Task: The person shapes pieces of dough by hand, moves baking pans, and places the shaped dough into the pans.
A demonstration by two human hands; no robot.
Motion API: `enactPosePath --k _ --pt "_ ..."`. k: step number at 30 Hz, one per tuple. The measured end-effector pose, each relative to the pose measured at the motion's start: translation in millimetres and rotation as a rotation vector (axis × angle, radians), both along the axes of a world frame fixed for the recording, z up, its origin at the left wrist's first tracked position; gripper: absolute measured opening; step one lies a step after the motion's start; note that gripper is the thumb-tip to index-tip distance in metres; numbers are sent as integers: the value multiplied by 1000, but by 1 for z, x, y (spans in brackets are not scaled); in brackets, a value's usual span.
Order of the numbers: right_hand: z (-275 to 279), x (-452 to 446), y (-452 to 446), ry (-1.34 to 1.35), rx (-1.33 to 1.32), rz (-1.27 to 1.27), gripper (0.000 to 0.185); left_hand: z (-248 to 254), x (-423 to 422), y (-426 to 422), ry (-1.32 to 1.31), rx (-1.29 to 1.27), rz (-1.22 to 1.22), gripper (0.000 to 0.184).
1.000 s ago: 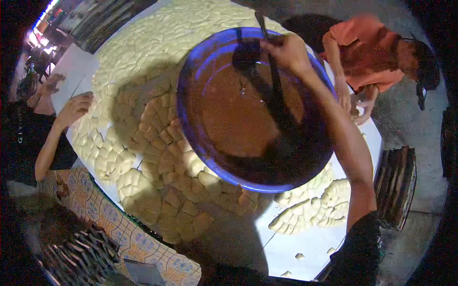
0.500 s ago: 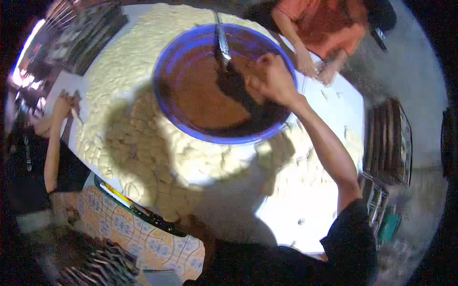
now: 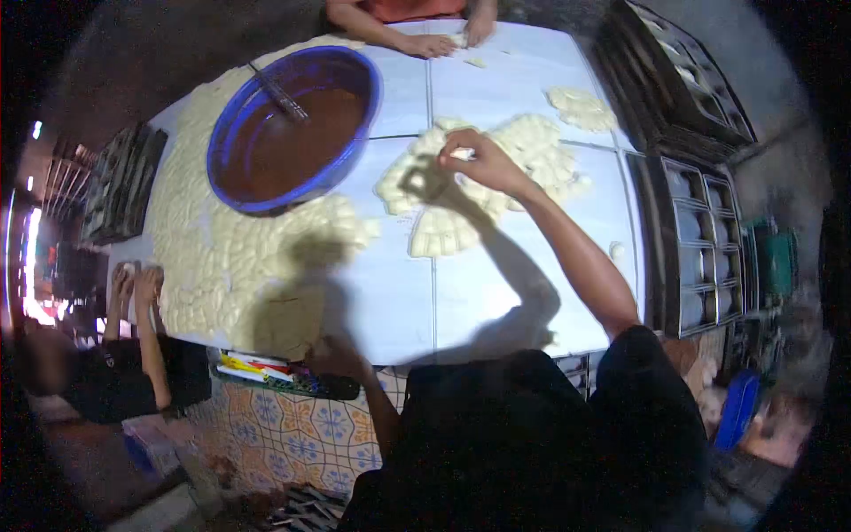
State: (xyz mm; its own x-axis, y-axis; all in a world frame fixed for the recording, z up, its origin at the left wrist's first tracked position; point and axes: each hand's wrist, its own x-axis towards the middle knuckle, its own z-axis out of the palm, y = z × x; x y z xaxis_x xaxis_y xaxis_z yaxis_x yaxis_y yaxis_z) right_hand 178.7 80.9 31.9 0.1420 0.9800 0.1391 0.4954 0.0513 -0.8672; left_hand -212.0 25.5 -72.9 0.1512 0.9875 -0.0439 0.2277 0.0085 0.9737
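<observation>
My right hand (image 3: pixel 483 161) is over the white table, above a cluster of pale dough pieces (image 3: pixel 536 146). Its thumb and fingers curl into a pinch, with a pale patch showing in the gap; whether that is held dough or the background I cannot make out. My left hand (image 3: pixel 339 356) is low at the table's near edge, dark in shadow, its fingers unclear. To the left of my right hand stands a blue basin (image 3: pixel 217 168) with a brown mixture (image 3: pixel 306 133) inside. A metal utensil (image 3: pixel 282 96) leans in it, its lower end in the mixture.
Many dough pieces (image 3: pixel 199 253) cover the table's left side. One person's hands (image 3: pixel 137 282) work at the left edge, another's (image 3: pixel 434 44) at the far edge. Stacked trays (image 3: pixel 674 80) and a compartmented rack (image 3: pixel 705 239) stand right. A basket of colourful items (image 3: pixel 257 368) sits below the near edge.
My right hand has left the basin and is over the dough pieces to its right. The view has turned, so the basin appears farther left. My left hand has come into view.
</observation>
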Motion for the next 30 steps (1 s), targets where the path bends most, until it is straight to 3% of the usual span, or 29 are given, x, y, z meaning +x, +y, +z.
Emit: enactPosePath --k 5,8,14,15,18,20,22,24,26,28,30 --pt "-26 -3 -184 708 -134 -289 31 0 17 -10 -22 26 -55 23" --pt "-70 -3 -281 322 -161 -486 41 2 24 -18 -17 30 -78 24" --pt "-100 -37 -370 325 -49 -633 37 9 46 -37 19 68 -148 25" --pt "-102 -45 -374 450 -93 -647 36 10 50 -36 22 76 -166 25" --pt "-88 -65 -365 92 -79 -396 44 12 69 -46 49 130 -235 25" --pt "-81 -78 -352 -152 -289 -262 46 10 89 -58 77 201 -311 25" --pt "-103 -76 -350 -129 -281 -202 48 1 113 -73 99 308 -419 26" --pt "-101 -71 -346 240 -289 -294 46 -9 134 -88 106 406 -533 26" --pt "-89 -68 -338 392 -154 -472 47 -4 151 -100 41 314 -652 26" --pt "-60 -64 -326 567 -59 -450 60 16 164 -111 -242 -235 -753 29" --pt "-35 -66 -309 592 16 -360 67 41 184 -126 -559 -585 -675 31"
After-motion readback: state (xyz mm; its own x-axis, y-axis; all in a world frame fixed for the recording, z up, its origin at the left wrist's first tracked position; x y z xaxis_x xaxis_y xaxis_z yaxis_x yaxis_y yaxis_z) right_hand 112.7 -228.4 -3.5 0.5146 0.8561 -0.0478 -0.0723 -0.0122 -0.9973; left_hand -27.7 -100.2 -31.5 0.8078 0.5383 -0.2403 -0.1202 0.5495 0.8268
